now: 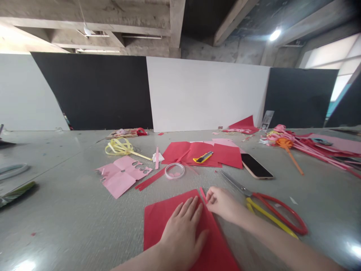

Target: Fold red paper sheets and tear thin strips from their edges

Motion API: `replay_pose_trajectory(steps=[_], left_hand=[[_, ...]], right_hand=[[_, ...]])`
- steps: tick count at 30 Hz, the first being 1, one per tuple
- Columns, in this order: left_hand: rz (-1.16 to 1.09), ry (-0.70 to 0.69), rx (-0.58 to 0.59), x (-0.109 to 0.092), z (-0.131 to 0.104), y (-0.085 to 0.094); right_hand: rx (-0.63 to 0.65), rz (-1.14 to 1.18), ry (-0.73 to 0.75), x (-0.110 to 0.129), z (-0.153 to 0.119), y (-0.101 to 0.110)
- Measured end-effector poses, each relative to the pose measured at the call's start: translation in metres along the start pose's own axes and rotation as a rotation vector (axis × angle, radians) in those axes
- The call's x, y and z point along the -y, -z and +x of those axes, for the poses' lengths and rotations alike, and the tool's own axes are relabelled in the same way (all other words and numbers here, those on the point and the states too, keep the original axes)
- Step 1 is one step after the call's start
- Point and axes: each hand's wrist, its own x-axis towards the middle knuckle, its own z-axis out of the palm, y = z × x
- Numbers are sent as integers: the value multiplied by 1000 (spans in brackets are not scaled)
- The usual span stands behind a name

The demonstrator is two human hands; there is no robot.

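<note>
Left hand and right hand at a worktop. The left hand lies palm down on a large red sheet, its fingers extended and slightly spread, grasping nothing. The right hand is drawn closed, thumb and fingertips pinched on the near end of a narrow strip, just beside the right edge of the large red sheet. To the right, scissors with one red and one yellow handle lie beyond the right forearm, blades directed away from the viewer; farther back is a phone, screen up and dark. At centre, a yellow utility knife rests on red papers; a ring-shaped tape roll lies in front of them. To the left, a pink sheet shows creases and cut-out openings, with a yellow ribbon bundle behind it. Near the white panel stands a clear plastic piece; its dark markings are too small to read.
</note>
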Motion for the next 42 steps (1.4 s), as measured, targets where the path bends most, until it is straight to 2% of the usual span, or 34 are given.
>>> replay_pose_trajectory(steps=[27, 42], left_hand=[[-30, 4, -13, -1, 0, 0], [-23, 7, -7, -2, -1, 3]], right_hand=[[76, 34, -33, 4, -6, 9], [86, 34, -61, 2, -5, 6]])
